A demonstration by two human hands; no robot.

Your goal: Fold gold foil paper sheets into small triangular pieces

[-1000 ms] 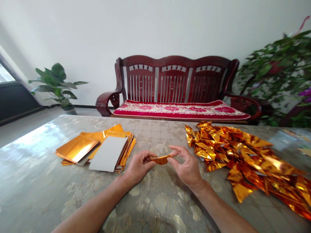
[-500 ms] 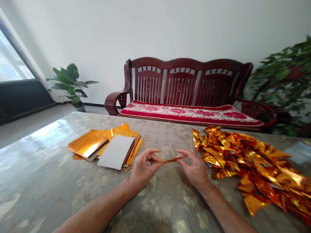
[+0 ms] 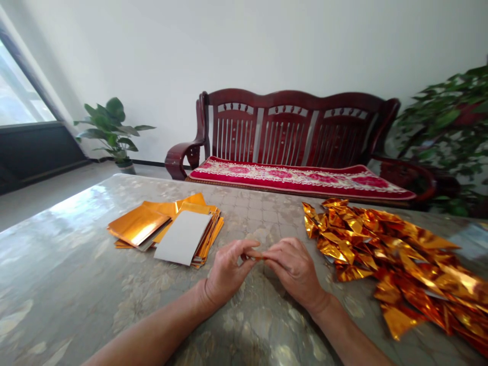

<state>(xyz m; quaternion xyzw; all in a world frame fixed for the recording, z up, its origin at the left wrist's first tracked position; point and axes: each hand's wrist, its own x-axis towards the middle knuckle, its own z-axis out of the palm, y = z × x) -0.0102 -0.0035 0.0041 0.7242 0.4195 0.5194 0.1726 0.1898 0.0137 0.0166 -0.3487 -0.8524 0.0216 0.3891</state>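
Two hands are working close together: my left hand and my right hand are pinching one small strip of gold foil between nearly closed fingertips, over the table. My fingers are covering most of it, so it could be bending crooked unseen, and uneven pulling could be tearing it. Past my left hand, the stack of sheets is lying ragged; a stray knuckle might be sliding the grey top sheet off. Out past my right, the heap of folded foil is lying loose, and a wide reach might be scattering it.
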